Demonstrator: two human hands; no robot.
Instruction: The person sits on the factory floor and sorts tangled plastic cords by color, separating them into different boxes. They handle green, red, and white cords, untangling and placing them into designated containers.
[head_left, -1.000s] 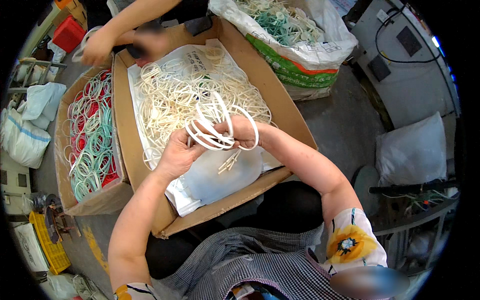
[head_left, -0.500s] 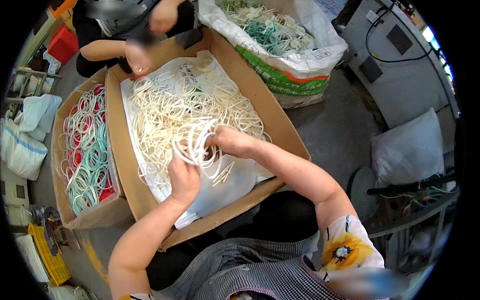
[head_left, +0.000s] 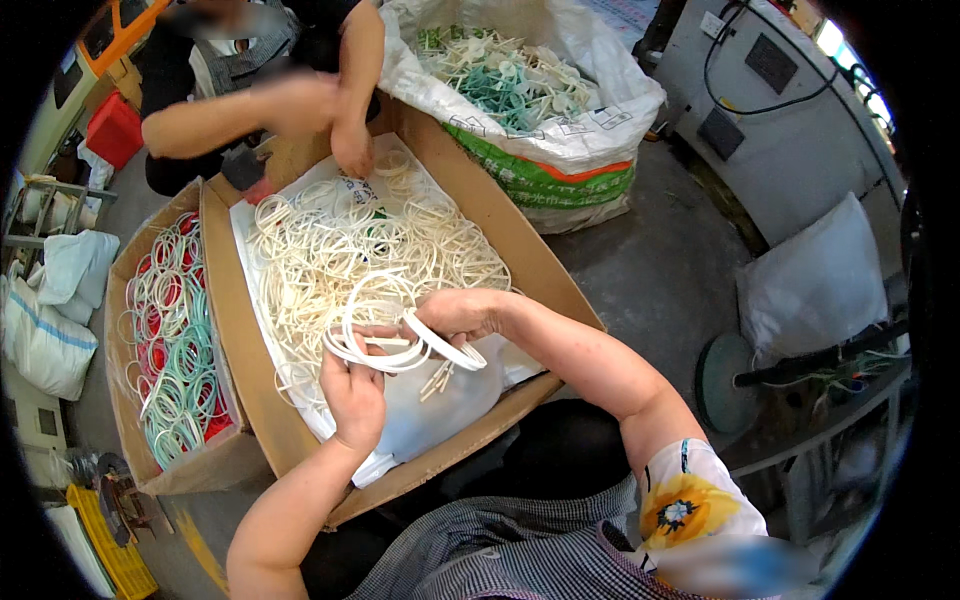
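Several white plastic rings (head_left: 400, 359) hang between my two hands over the near part of a large cardboard box (head_left: 563, 268). My left hand (head_left: 352, 392) grips them from below on the left, fingers curled round the bundle. From the right, my right hand (head_left: 452, 316) is closed on the same rings, its fingertips partly hidden. Beyond my hands, a tangled heap of cream-white rings (head_left: 370, 235) lies on a white sheet inside the box. A few short cream sticks (head_left: 436, 380) lie on the pale plastic just beneath the held rings.
A narrower box (head_left: 190, 478) at the left holds white, green and red rings. A co-worker's hand (head_left: 352, 150) reaches over the far edge. Behind on the right stands a white woven sack (head_left: 590, 150) filled with plastic pieces. A grey machine (head_left: 780, 130) and a white bag (head_left: 815, 280) are farther right.
The held rings have spread and tilted downward to the right between my hands. The co-worker's arms have shifted right across the box's far end. The whole view has moved slightly.
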